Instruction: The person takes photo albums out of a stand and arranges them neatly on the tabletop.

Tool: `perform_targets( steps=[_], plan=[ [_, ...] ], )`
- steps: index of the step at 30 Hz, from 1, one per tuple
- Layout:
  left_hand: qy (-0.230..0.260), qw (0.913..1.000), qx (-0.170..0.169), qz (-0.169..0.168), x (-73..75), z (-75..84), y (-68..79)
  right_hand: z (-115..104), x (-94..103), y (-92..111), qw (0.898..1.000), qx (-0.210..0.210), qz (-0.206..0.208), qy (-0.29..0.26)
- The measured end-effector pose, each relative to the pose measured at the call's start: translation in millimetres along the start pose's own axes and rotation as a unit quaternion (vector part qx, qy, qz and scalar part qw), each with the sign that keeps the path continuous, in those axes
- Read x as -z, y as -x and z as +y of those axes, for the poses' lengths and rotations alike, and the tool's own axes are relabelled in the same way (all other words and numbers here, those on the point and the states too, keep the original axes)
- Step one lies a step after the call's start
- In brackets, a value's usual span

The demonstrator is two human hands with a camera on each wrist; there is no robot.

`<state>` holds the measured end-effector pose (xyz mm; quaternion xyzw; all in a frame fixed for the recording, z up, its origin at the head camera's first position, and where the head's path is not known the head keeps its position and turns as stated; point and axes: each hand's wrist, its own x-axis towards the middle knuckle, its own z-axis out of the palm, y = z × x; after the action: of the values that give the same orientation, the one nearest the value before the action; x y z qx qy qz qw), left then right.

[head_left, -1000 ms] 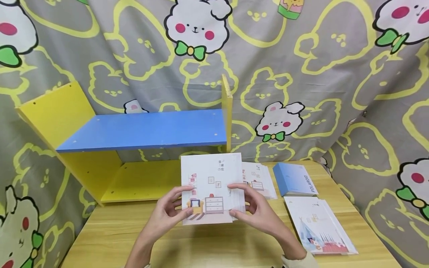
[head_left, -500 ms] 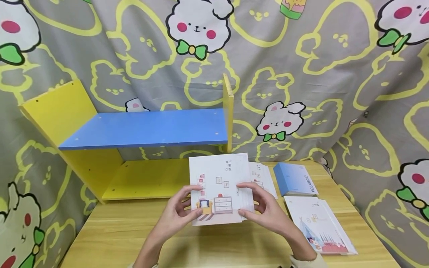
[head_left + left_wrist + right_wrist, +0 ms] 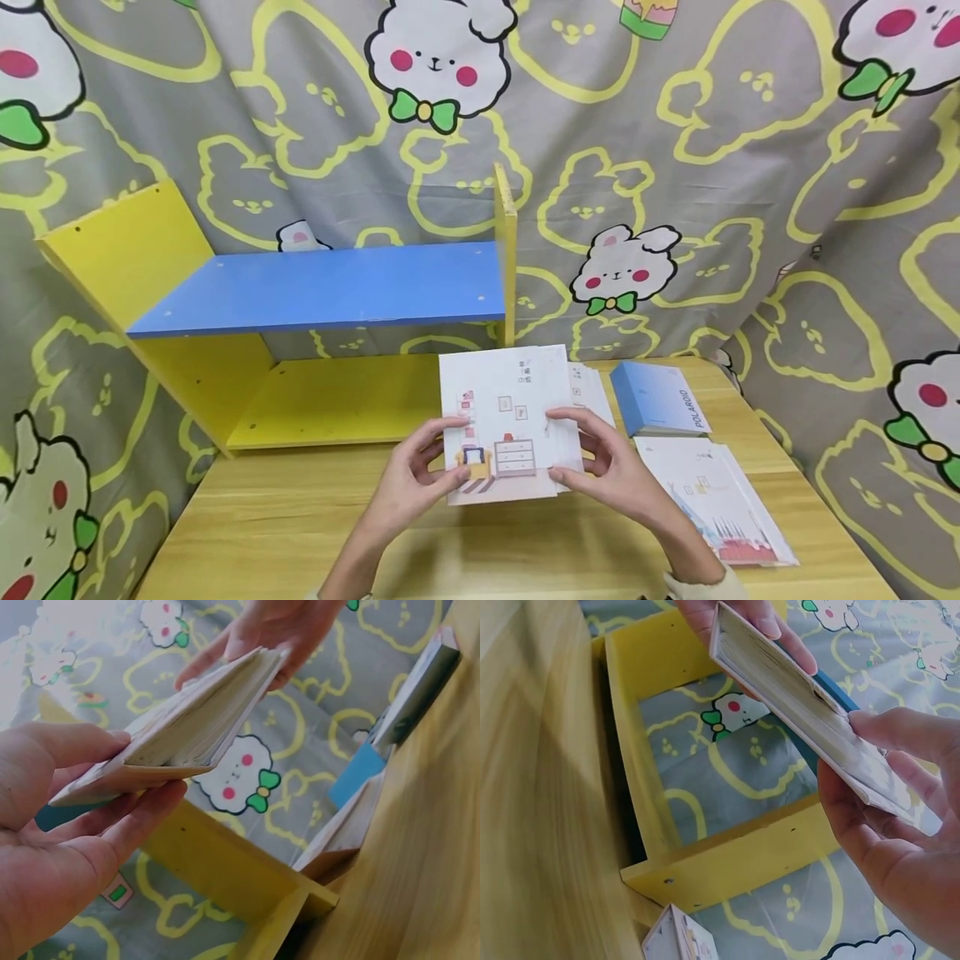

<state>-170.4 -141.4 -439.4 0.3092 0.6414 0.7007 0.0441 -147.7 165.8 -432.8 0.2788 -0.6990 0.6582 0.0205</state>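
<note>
Both hands hold up a small white photo album (image 3: 513,396) with a drawn sofa, drawers and picture frames on its cover. At its left edge my left hand (image 3: 420,475) grips it, thumb on the front cover. My right hand (image 3: 615,471) pinches the opposite edge, thumb and forefinger on the cover. In the left wrist view, the album (image 3: 195,720) shows a thick spine and pages between its covers, with the left hand (image 3: 82,825) around one end. The right wrist view has the right hand (image 3: 907,817) curled on the album's page side (image 3: 795,697).
A yellow shelf unit with a blue shelf board (image 3: 330,283) stands at the back left of the wooden table (image 3: 285,525). To the right lie another white album (image 3: 596,392) behind the held one, a blue POLAROID album (image 3: 660,400) and a white album with a tent picture (image 3: 720,500).
Both hands have moved a little to the right with the album, which now covers more of the white album behind it. The grip looks the same.
</note>
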Motion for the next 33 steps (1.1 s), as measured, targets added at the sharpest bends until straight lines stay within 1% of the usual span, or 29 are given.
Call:
perform_targets(
  steps=[4,7,12,14,19,22,25,30,33],
  plan=[
    [0.007,1.0000,-0.002,0.002,-4.5,-1.7,-1.7,1.0,3.7,2.9,1.000,0.004,0.004,-0.001],
    [0.014,0.9998,0.000,0.011,-8.0,-2.4,-2.3,1.2,5.9,5.0,1.000,0.004,0.007,0.003],
    [0.025,0.9994,0.006,0.023,-14.7,-5.0,-3.3,1.4,9.0,9.3,1.000,-0.020,0.019,0.014],
    [0.024,0.9994,0.003,0.024,-17.3,-6.6,-4.2,1.3,10.7,10.7,0.999,-0.028,0.023,0.015],
    [0.025,0.9993,-0.006,0.027,-22.2,-9.7,-6.4,0.7,14.7,12.7,1.000,-0.020,0.020,0.014],
    [0.026,0.9992,-0.001,0.032,-24.9,-10.6,-7.4,-0.1,16.3,13.6,0.999,-0.019,0.020,0.016],
    [0.021,0.9992,0.001,0.035,-27.4,-12.1,-8.5,-0.6,17.5,14.7,0.999,-0.031,0.026,0.016],
    [0.010,0.9994,0.005,0.033,-31.8,-14.6,-9.6,-0.4,20.6,17.9,0.997,-0.064,0.037,0.017],
    [0.007,0.9994,0.014,0.031,-34.7,-15.4,-10.0,0.0,22.8,20.5,0.996,-0.071,0.039,0.023]
  ],
)
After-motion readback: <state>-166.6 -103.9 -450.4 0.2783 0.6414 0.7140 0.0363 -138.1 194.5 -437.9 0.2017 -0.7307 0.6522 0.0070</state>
